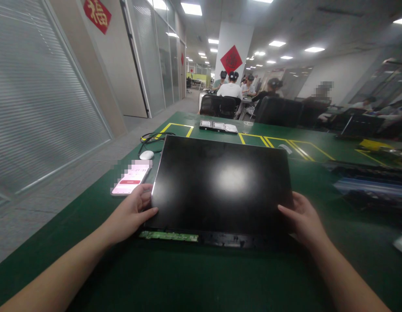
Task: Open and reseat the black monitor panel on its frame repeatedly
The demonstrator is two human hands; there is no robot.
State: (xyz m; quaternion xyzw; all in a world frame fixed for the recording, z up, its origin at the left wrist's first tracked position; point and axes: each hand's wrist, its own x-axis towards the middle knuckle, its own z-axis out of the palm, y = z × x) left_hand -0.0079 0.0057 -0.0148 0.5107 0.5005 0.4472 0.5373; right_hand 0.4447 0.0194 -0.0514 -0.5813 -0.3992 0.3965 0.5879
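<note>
A black LCD panel [220, 186] is held tilted over the green table, its glossy face toward me with a ceiling light reflected in it. A narrow green circuit board [168, 236] runs along its lower left edge. My left hand [135, 212] grips the panel's left edge, thumb on the front and fingers curled at the side. On the right edge, my right hand [303, 216] closes the same way, its fingers mostly hidden behind the panel. Just beyond my left hand lies a phone [131, 180] with a lit pink screen.
The green table [73, 229] carries yellow tape outlines [262, 139]. A white mouse [146, 155] and black cable [155, 137] lie behind the phone. Several hard drives [218, 126] sit at the far edge. Blurred dark panels [373, 186] lie at right. People sit in the background.
</note>
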